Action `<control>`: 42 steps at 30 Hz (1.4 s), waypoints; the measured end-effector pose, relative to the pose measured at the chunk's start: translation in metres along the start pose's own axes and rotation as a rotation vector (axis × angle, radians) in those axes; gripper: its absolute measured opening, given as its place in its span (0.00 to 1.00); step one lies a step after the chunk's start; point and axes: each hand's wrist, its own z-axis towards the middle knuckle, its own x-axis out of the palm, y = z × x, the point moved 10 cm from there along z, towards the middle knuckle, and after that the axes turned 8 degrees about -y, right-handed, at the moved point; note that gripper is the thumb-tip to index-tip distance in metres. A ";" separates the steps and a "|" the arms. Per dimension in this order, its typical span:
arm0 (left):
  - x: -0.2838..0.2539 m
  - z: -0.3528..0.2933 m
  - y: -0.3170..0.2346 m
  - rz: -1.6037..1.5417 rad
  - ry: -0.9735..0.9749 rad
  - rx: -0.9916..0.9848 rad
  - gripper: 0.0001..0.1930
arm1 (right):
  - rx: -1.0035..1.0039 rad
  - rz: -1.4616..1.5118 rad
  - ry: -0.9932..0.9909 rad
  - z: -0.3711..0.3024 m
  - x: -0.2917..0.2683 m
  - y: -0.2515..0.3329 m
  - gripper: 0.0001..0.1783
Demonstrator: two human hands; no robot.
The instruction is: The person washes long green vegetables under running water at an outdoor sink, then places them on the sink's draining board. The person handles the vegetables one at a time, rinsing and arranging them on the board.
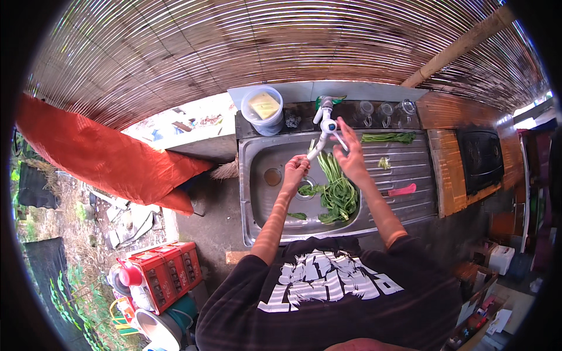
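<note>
Fingers [345, 130] of right hand [351, 153] touch tap handle [331, 126].

1. The person's left forearm rises bare from a dark sleeve pushed up near the elbow, reaching forward and slightly inward.
2. The left hand [295, 168] is curled into a loose fist, knuckles up.
3. The right forearm extends forward, angled toward the left one.
4. The right hand [350, 153] is raised with fingers spread and extended, palm facing left.
</note>
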 end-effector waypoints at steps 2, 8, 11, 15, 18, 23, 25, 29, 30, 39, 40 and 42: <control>-0.002 0.003 0.007 0.004 -0.009 0.024 0.07 | 0.380 0.108 -0.040 -0.031 0.019 -0.086 0.39; -0.008 -0.017 0.016 0.040 -0.003 -0.027 0.10 | 0.908 0.615 0.399 -0.098 0.114 -0.159 0.21; -0.020 -0.025 0.019 0.004 -0.013 0.037 0.11 | 0.765 0.519 0.224 -0.073 0.124 -0.177 0.12; -0.045 -0.034 0.022 0.089 -0.020 0.026 0.13 | 0.825 0.537 0.036 -0.062 0.128 -0.189 0.12; -0.064 -0.041 0.019 0.214 -0.050 0.055 0.12 | 0.798 0.549 0.026 -0.061 0.126 -0.187 0.12; -0.094 -0.062 0.027 0.273 -0.057 0.054 0.12 | 0.625 0.527 0.146 -0.067 0.128 -0.173 0.09; -0.098 -0.065 0.037 0.238 -0.055 0.032 0.13 | 0.658 0.551 0.164 -0.073 0.127 -0.173 0.08; -0.091 -0.061 0.039 0.219 -0.003 0.069 0.15 | 0.725 0.651 0.106 -0.077 0.126 -0.176 0.10; -0.087 -0.059 0.036 0.327 0.009 0.108 0.16 | 0.742 0.656 0.059 -0.077 0.123 -0.181 0.10; -0.034 -0.008 0.012 0.487 0.122 0.313 0.20 | 0.667 0.480 -0.091 -0.066 0.108 -0.174 0.09; -0.033 -0.003 0.012 0.488 0.075 0.306 0.19 | 0.673 0.473 -0.098 -0.065 0.109 -0.174 0.08; -0.034 0.002 0.013 0.490 0.031 0.290 0.18 | 0.672 0.463 -0.106 -0.064 0.108 -0.173 0.10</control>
